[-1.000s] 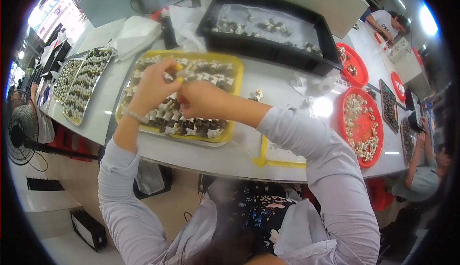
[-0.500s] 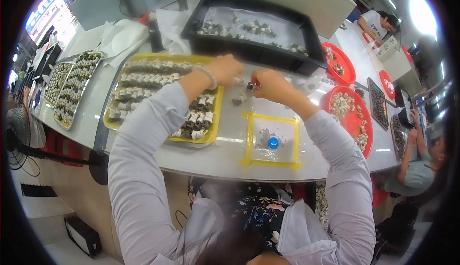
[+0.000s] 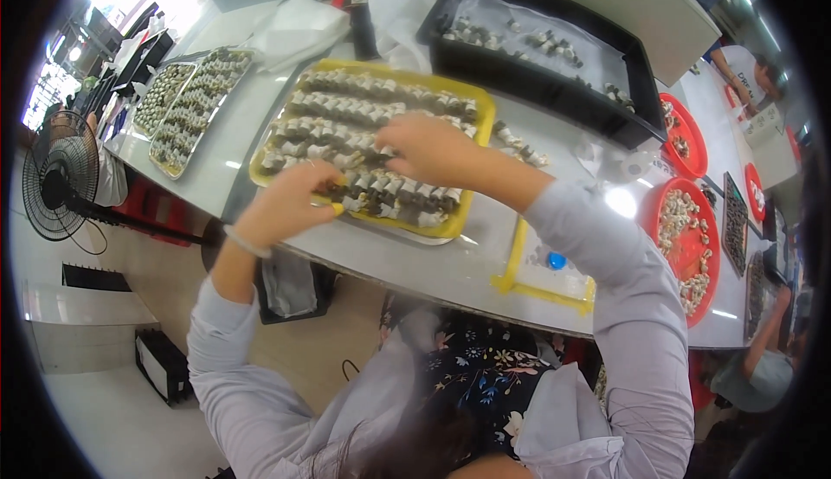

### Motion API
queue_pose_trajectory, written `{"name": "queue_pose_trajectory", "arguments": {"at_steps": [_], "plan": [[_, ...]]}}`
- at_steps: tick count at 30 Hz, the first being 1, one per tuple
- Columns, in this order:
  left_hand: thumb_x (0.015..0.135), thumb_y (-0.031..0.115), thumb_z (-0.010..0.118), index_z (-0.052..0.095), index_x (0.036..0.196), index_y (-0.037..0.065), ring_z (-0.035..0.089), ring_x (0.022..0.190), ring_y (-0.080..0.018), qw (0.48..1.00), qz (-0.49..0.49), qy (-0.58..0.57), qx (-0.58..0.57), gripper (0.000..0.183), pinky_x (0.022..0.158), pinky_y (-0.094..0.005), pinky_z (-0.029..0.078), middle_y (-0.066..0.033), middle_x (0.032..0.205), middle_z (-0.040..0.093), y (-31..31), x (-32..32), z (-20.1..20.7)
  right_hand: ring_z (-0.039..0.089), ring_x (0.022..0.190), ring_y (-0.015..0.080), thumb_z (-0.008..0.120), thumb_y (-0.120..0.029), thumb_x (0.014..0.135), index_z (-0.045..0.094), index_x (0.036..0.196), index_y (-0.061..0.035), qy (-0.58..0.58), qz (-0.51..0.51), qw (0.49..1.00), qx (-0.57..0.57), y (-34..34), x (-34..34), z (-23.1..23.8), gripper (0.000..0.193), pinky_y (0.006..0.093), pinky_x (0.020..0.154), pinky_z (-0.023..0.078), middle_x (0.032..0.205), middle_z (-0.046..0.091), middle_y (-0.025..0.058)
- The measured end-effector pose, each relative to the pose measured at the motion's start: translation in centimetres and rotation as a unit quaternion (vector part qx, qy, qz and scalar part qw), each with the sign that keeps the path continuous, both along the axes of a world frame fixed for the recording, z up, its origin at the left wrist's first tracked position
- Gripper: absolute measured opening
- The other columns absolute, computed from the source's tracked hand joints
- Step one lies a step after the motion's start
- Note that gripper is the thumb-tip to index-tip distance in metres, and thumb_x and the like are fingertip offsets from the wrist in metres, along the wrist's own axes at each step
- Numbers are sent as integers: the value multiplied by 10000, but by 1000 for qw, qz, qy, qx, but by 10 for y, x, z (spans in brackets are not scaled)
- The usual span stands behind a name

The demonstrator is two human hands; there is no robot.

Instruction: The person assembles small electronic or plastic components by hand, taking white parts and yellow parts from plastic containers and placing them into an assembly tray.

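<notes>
A yellow-lined tray [image 3: 478, 163] holds several rows of small dark-and-white rolled pieces [image 3: 351, 109]; I cannot tell their kind. At its front left part, my left hand [image 3: 290, 202] has its fingers and thumb bent around a spot in the rows. What lies between them is too small to name. Over the middle of the tray reaches my right hand [image 3: 428, 148], its fingers curled down among the pieces and their tips partly hidden. More such pieces [image 3: 519, 144] lie loose on the table just right of the tray.
Behind stands a deep black bin [image 3: 541, 77] with more pieces. Red round trays [image 3: 705, 263] are at right. A yellow tape frame [image 3: 545, 295] with a blue cap [image 3: 556, 260] lies ahead. Filled trays [image 3: 201, 109] and a fan [image 3: 61, 176] are at left; co-workers sit at far right.
Both my hands have moved left, from the table beside the black bin to the tray. My right hand came across with its fingers bent, and the view has swung left.
</notes>
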State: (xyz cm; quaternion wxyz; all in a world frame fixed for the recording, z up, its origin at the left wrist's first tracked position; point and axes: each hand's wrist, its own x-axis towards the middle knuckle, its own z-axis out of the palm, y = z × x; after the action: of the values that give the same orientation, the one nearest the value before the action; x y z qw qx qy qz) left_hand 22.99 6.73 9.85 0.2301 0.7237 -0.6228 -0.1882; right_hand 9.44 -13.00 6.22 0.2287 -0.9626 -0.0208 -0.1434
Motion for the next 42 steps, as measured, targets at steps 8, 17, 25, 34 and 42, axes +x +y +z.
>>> {"name": "queue_pose_trajectory", "arguments": {"at_steps": [8, 17, 25, 34, 42], "plan": [[686, 45, 604, 550, 936, -5, 550, 833, -298, 1000, 8, -14, -25, 261, 732, -352, 453, -139, 900, 545, 5, -4, -25, 551, 883, 306, 628, -232, 715, 619, 877, -38, 135, -20, 990, -31, 29, 70, -3, 252, 409, 752, 453, 893, 563, 153], [669, 29, 610, 537, 935, -11, 564, 787, -265, 999, 36, 29, -2, 279, 685, -330, 462, -123, 903, 558, 16, 4, -17, 546, 739, 236, 638, -301, 711, 603, 744, -25, 31, -79, 993, 76, -18, 3, 35, 280, 344, 683, 443, 756, 560, 103], [648, -12, 618, 516, 918, -4, 537, 741, -238, 989, -82, 80, -89, 288, 669, -306, 454, -110, 911, 536, -5, -21, -11, 566, 702, 207, 650, -258, 708, 606, 753, -12, 75, -287, 955, 29, -123, -110, 1, 254, 306, 649, 454, 777, 588, 111], [648, -6, 618, 486, 917, 6, 523, 710, -248, 996, -61, 67, -16, 300, 649, -311, 444, -95, 910, 526, -13, -40, -20, 577, 802, 276, 612, -215, 728, 607, 834, -20, 100, -273, 953, -88, -105, -104, -3, 222, 358, 712, 457, 849, 591, 133], [645, -35, 601, 506, 921, 17, 521, 678, -196, 996, -33, 83, -30, 297, 623, -295, 441, -85, 876, 525, -5, -37, -19, 575, 783, 256, 610, -218, 754, 602, 864, -24, 52, -162, 986, 0, -57, -102, 20, 224, 352, 702, 458, 844, 586, 119]]}}
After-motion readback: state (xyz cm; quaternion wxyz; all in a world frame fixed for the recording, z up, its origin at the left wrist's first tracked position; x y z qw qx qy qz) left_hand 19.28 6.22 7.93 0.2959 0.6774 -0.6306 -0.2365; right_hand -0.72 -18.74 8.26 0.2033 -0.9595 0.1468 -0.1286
